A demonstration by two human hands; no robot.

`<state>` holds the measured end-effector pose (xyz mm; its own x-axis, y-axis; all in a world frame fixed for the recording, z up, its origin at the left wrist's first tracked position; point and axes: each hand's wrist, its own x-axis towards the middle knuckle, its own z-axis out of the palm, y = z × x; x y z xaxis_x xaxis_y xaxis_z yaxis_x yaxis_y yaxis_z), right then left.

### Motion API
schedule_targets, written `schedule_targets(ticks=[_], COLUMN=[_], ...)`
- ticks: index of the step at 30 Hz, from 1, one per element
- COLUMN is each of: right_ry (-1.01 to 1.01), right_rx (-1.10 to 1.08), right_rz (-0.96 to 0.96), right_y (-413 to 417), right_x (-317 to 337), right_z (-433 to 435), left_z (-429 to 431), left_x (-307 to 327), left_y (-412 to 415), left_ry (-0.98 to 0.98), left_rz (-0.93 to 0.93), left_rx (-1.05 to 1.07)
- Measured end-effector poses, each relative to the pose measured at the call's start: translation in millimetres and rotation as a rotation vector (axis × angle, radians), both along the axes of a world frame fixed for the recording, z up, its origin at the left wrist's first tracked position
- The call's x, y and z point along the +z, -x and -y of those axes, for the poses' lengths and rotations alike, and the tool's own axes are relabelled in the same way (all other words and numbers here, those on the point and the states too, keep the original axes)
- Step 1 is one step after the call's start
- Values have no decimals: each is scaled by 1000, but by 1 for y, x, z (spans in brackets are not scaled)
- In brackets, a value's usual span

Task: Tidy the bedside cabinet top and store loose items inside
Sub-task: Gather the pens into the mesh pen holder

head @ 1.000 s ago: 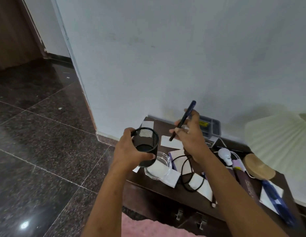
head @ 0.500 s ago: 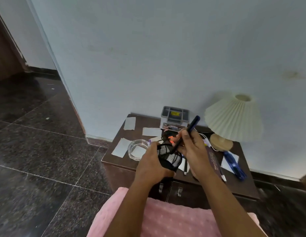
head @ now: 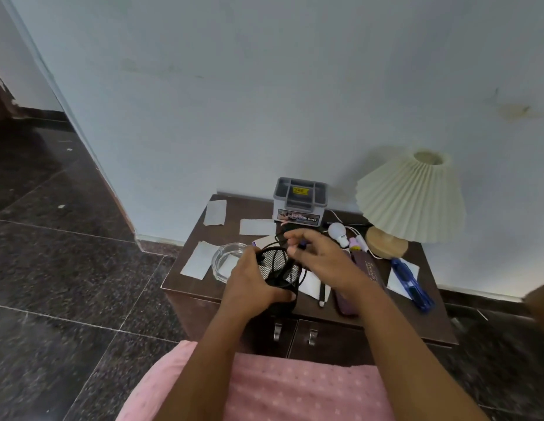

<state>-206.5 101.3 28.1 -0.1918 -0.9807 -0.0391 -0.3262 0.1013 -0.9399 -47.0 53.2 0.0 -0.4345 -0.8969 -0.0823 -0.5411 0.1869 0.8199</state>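
Note:
My left hand (head: 249, 281) grips a black mesh pen cup (head: 277, 265), tilted above the front of the dark brown cabinet top (head: 234, 235). My right hand (head: 322, 256) pinches the top end of a dark blue pen (head: 302, 245) at the cup's mouth; the rest of the pen is hidden inside the cup and behind my fingers. A black cable (head: 280, 235) loops behind the cup. Loose papers (head: 214, 212), a glass ashtray (head: 225, 259), a white bulb (head: 337, 232), a purple box (head: 368, 268) and a blue tool (head: 412, 284) lie on the top.
A grey organiser box (head: 299, 200) stands at the back against the wall, with a pleated lamp (head: 410, 196) at the back right. Two cabinet doors with metal handles (head: 277, 331) are shut below. Pink cloth (head: 280, 390) lies in front; dark tile floor is to the left.
My right hand has lowered the pen from above the cup down into its mouth. My head has pulled back and turned right, bringing the whole cabinet and lamp into view.

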Motion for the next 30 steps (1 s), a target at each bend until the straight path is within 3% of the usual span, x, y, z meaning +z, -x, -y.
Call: schedule_targets(ticks=[3, 5, 6, 10, 14, 20, 26, 30], right_ry=[-27, -57, -112, -464, -497, -505, -615, -673], right_rx=[-135, -240, -270, -210, -157, -292, -331, -333], right_rz=[221, 219, 121, -563, -870, -881, -1022, -974], right_y=[29, 47, 54, 62, 38, 19, 29, 23], right_x=[5, 0, -7, -41, -62, -75, -68, -72], right_z=[6, 9, 11, 21, 34, 43, 42, 41], left_z=[12, 17, 20, 24, 23, 24, 27, 25], left_x=[-1, -1, 0, 1, 2, 0, 2, 2], left_y=[3, 5, 7, 11, 9, 4, 5, 7], left_ry=[-17, -28, -31, -35, -13, 13, 18, 1], left_rz=[19, 26, 26, 21, 20, 10, 14, 23], left_rx=[-20, -21, -18, -23, -37, -36, -25, -49])
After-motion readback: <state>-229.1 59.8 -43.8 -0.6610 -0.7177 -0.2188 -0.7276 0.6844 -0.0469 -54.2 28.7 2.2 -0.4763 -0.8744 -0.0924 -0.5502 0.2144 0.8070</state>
